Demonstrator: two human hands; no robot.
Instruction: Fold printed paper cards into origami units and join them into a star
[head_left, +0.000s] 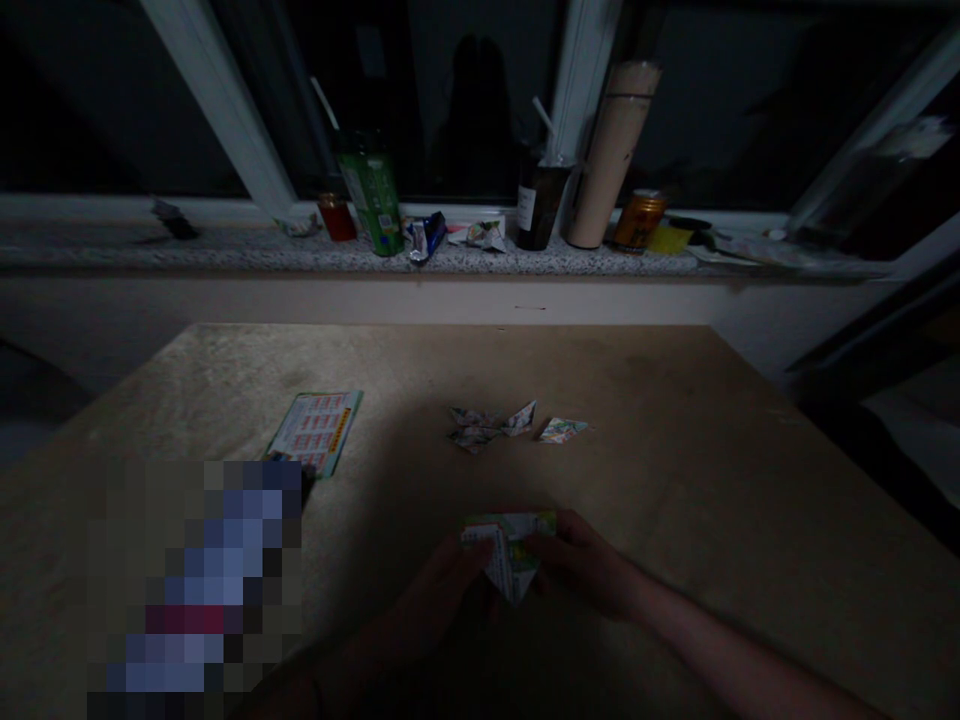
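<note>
Low over the near part of a tan table (675,450), both my hands hold one piece of printed paper (510,555) folded to a downward point. My left hand (439,595) pinches its left side, fingers closed. My right hand (581,565) grips its right side, fingers curled. Farther out on the table lie a crumpled folded paper shape (487,425) and a smaller folded paper piece (561,430). A flat printed leaflet (316,430) lies to the left.
A blurred-out block (199,590) covers the near left of the table. The stone windowsill (225,250) behind holds a green bottle (371,195), a dark bottle (536,205), a tall beige tumbler (611,155), two cans (637,220) and wrappers. The room is dim.
</note>
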